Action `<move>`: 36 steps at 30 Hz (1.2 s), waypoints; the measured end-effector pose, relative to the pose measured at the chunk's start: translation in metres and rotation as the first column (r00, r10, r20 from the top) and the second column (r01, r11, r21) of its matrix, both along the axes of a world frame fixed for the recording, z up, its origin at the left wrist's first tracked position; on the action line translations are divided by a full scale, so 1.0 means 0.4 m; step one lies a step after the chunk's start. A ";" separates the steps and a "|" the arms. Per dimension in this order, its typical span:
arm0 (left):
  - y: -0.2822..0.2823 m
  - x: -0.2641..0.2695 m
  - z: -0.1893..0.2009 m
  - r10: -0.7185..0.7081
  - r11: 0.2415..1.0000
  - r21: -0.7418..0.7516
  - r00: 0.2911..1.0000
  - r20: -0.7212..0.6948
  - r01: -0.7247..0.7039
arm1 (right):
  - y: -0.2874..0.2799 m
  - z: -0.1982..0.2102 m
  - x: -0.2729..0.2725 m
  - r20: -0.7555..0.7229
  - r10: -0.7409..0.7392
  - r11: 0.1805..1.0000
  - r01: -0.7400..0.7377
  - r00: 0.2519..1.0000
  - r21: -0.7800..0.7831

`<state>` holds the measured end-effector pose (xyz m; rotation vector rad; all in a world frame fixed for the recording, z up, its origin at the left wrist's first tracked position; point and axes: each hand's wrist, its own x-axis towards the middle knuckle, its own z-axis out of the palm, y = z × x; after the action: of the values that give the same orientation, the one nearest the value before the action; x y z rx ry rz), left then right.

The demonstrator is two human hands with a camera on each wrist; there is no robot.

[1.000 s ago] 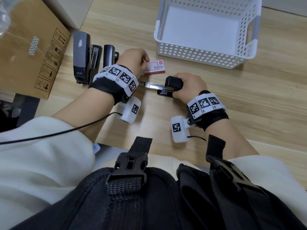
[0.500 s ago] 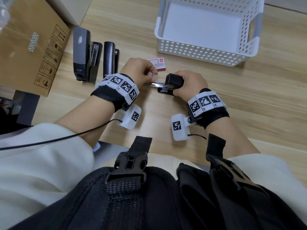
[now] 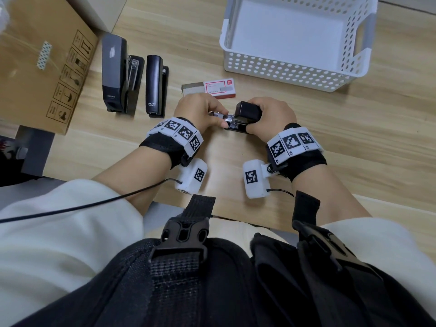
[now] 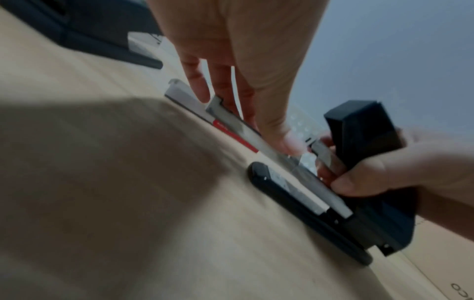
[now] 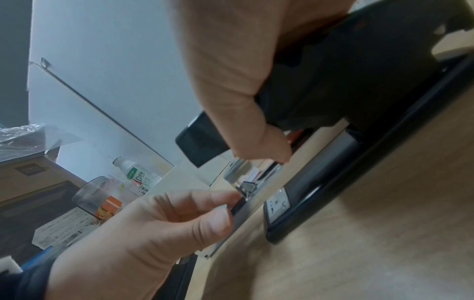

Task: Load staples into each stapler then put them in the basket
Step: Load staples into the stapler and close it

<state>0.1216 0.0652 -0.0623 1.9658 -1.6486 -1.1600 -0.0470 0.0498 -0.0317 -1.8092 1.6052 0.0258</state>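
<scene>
A small black stapler [image 3: 247,112] lies on the wooden table with its lid swung up. My right hand [image 3: 264,118] grips its lid and rear [image 5: 346,81]. Its metal magazine rail [image 4: 231,119] sticks out to the left over the base [image 4: 282,194]. My left hand [image 3: 220,116] pinches that rail between thumb and fingers [image 5: 218,221]; I cannot make out a staple strip under them. Just behind the hands lies the red-and-white staple box [image 3: 219,89], its tray [image 3: 192,88] slid out to the left. The white perforated basket [image 3: 283,74] stands empty at the back right.
Two larger black staplers [image 3: 115,74] [image 3: 154,83] lie side by side at the left. Beyond them a cardboard box [image 3: 40,67] covers the far left corner. The right wrist view shows a water bottle [image 5: 138,176] and a clear jar [image 5: 94,192] behind.
My left hand came away from the staple box and back onto the stapler's rail, which it now pinches. The box's tray now shows, slid out. The right hand kept its hold.
</scene>
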 end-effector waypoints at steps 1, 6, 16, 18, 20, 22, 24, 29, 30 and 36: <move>0.002 -0.002 -0.003 0.008 1.000 0.002 1.000 0.002 -0.008 | -0.001 -0.001 0.000 0.000 0.001 1.000 -0.001 1.000 -0.002; 0.007 -0.005 -0.014 0.048 0.999 -0.008 0.998 -0.029 -0.048 | 0.001 -0.004 -0.001 0.010 -0.006 1.000 0.006 1.000 -0.010; 0.008 -0.007 -0.022 0.064 0.998 0.012 0.998 -0.010 -0.064 | 0.000 -0.008 -0.003 0.006 0.011 1.000 -0.011 1.000 -0.016; 0.004 -0.008 -0.020 0.054 0.998 0.011 0.999 0.001 -0.054 | -0.001 -0.007 -0.003 0.007 0.007 1.000 -0.007 1.000 -0.014; 0.002 -0.010 -0.016 0.032 0.999 0.009 0.999 0.006 -0.032 | -0.001 -0.006 -0.003 0.011 0.001 1.000 -0.001 1.000 -0.017; -0.005 -0.010 -0.013 0.008 1.000 0.011 1.000 0.025 -0.008 | 0.000 -0.006 -0.003 0.011 0.001 1.000 -0.001 1.000 -0.020; -0.015 -0.008 -0.012 -0.021 0.999 0.028 0.998 0.057 0.019 | 0.001 -0.006 -0.002 0.014 0.002 1.000 -0.001 1.000 -0.022; -0.031 -0.001 -0.010 0.035 0.994 0.101 0.998 -0.054 -0.029 | 0.000 -0.005 -0.003 0.020 -0.007 1.000 0.007 1.000 -0.015; -0.030 -0.003 -0.009 0.047 0.993 0.114 0.996 -0.078 -0.038 | 0.000 -0.005 -0.003 0.020 -0.010 1.000 0.010 1.000 -0.014; -0.051 -0.002 0.009 0.019 0.989 0.143 1.000 0.007 -0.019 | 0.001 -0.004 -0.002 0.018 -0.012 1.000 0.013 1.000 -0.010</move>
<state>0.1208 0.0449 -0.0585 2.0675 -1.5852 -1.3004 -0.0478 0.0501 -0.0331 -1.8018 1.6064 -0.0042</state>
